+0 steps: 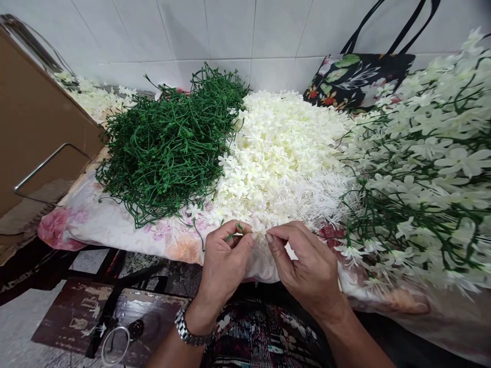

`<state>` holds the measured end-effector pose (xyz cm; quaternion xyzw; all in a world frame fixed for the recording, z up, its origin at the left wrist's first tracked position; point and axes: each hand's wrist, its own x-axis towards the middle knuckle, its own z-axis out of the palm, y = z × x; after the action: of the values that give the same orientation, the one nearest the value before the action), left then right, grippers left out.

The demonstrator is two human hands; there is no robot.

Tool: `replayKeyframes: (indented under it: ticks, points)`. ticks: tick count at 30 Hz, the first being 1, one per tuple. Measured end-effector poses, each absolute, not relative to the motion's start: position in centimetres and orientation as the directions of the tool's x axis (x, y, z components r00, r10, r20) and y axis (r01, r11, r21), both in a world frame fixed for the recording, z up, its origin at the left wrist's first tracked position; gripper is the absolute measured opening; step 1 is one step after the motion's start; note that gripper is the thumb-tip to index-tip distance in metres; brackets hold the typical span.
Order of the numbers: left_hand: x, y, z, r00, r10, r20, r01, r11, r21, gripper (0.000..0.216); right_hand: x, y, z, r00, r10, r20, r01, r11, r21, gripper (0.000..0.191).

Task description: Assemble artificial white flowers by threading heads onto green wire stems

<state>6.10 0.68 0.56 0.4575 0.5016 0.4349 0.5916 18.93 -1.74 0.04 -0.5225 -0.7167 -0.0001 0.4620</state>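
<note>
In the head view, the person's left hand (226, 258), with a silver metal wristwatch (187, 330) on its wrist, is closed in a pinch, thumb and forefinger grasping a thin green plastic stem (235, 234) whose tip pokes out above the fingers. The right hand (309, 268) sits just beside it, its fingers drawn together, with the thumb tip pointing toward the left hand; whether anything is gripped between them cannot be told. Both hands hover at the near edge of a large heap of white artificial blossoms (284, 148), which lies in the middle of a pink-flowered cloth (111, 220) spread over the desk. Touching the left side of that heap is a tangled mound of dark green plastic stems (169, 143). To the right, a mass of finished sprays with white blossoms on green stalks (425, 168) spreads across the cloth and reaches the frame's edge. Behind the heaps rises a white tiled wall (230, 30), and a black fabric tote bag with a flower print (356, 76) leans against it. A brown cardboard box (34, 117) stands at the far left, with a bent grey metal wire (46, 164) in front of it. Below the desk, near the left forearm, lies a worn dark wooden board (76, 312).
</note>
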Motion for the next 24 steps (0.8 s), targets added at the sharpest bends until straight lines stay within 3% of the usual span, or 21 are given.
replayKeyframes:
  ticks: [5,15,24]
  points:
    - [6.0,0.1,0.0,0.106,0.988,-0.115,-0.097,0.126,0.987,0.008,18.9,-2.0,-0.2,-0.055,0.754,0.654,0.757,0.459,-0.466,0.009]
    - [5.3,0.0,-1.3,0.16,0.987,0.032,-0.161,-0.005,0.987,0.005,19.3,-2.3,0.2,-0.067,0.82,0.569,0.659,0.464,-0.592,0.011]
    - [5.1,-0.1,-1.4,0.165,0.98,0.108,-0.102,-0.092,0.991,0.008,19.1,-2.5,0.9,-0.089,0.799,0.595,0.695,0.478,-0.538,0.012]
